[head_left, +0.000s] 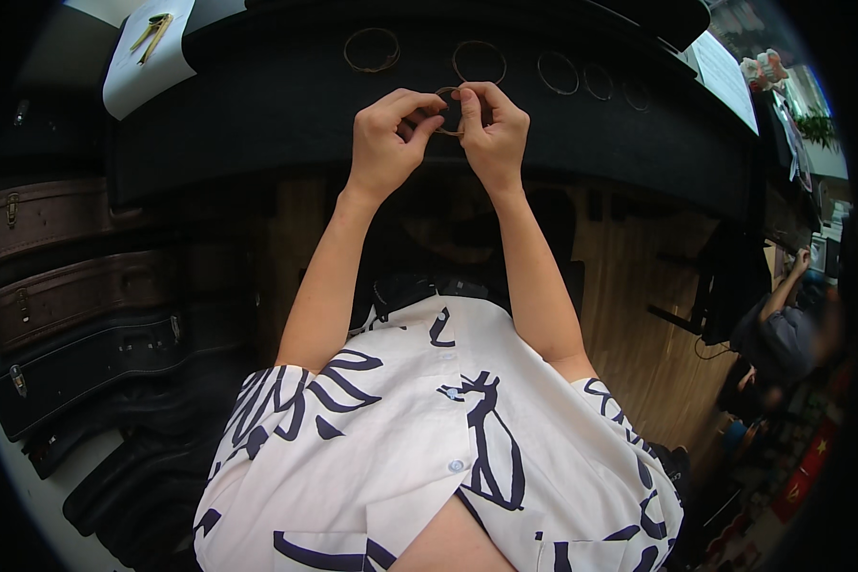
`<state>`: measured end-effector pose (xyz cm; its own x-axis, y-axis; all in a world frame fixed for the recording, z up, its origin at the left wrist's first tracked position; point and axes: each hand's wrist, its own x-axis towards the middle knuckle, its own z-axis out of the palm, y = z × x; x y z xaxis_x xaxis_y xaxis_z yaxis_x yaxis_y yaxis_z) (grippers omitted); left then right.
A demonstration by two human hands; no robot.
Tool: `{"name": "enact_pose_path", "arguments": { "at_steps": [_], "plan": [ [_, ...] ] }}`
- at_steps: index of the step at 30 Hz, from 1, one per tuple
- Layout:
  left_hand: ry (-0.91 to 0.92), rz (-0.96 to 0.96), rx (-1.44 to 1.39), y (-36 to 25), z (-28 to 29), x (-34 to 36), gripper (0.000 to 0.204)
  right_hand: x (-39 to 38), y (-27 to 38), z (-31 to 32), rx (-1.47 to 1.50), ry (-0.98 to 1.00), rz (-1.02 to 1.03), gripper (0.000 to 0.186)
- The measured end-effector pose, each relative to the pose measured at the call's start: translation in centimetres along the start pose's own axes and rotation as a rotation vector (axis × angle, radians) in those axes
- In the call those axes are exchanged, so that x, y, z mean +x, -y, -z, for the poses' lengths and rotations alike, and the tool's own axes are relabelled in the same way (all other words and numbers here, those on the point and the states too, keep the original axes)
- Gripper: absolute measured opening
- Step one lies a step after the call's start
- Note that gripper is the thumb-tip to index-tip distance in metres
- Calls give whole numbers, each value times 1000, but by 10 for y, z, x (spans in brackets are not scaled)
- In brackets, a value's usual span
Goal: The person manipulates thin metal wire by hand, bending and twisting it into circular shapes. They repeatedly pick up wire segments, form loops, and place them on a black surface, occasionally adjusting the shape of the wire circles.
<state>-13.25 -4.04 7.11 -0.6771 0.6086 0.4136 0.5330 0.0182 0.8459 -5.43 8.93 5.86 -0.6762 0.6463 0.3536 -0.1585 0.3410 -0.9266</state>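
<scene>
- Brownish wire, wound into a coil (447,132); it hangs in the air between the two hands, over the near side of the bench (257,129)
- Right hand (494,135): grip clamped on the coil, thumb against forefinger at its right edge
- Left hand (387,135): fingers curled at the coil's left edge, thumb near its lower side; I cannot tell whether this grip is pressed together on it
- Beyond the hands, flat on the bench: two brown loops (387,68), well apart; to their right, three thinner loops (576,84) in a row, the last one faint
- Far left: gold pliers (152,38) on white paper (132,92)
- Lower left: dark cases (76,217) side by side; right: wooden floor (653,381), and farther off a co-worker (780,329) with one forearm raised
</scene>
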Motion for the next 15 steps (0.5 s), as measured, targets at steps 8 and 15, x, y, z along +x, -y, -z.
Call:
{"name": "enact_pose_path", "arguments": {
  "at_steps": [8,15],
  "plan": [
    [-60,79,-297,8,2,0,15,-1,5,0,-4,14,-41,11],
    [-57,-9,-395,17,6,-1,15,0,12,-6,-197,-44,88,8]
  ]
}}
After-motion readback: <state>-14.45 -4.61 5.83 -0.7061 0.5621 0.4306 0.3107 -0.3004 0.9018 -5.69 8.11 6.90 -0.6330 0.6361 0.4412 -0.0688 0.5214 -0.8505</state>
